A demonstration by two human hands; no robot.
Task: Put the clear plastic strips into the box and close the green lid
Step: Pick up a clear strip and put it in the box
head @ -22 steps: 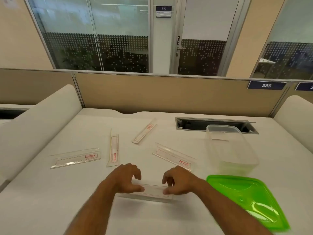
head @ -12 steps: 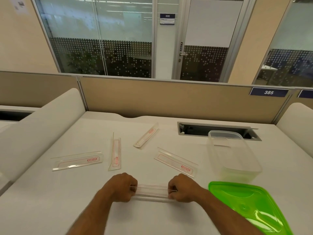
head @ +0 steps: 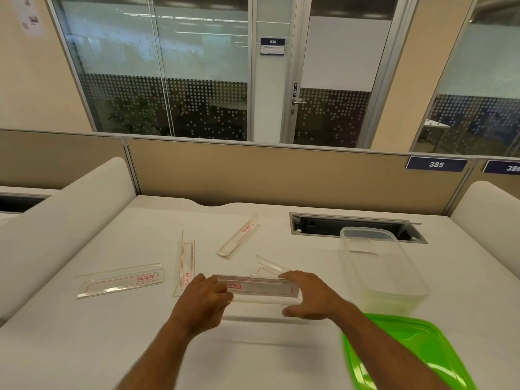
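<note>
A clear plastic strip (head: 261,288) with red print is lifted above the white table, held level between both hands. My left hand (head: 204,301) grips its left end and my right hand (head: 312,295) grips its right end. More clear strips lie on the table: one at the left (head: 121,281), one standing on edge (head: 185,263), one further back (head: 237,239), and one partly hidden behind the held strip (head: 268,267). The clear box (head: 377,266) stands open to the right. The green lid (head: 408,356) lies in front of it at the lower right.
A white table (head: 84,347) carries everything. A dark cable slot (head: 354,228) is cut into it behind the box. A tan partition (head: 267,175) closes off the back, and white padded dividers (head: 64,220) flank the desk on both sides.
Both hands closed on the ends of the nearest strip and lifted it off the table, carrying it up and slightly right. The camera view tilted up a little.
</note>
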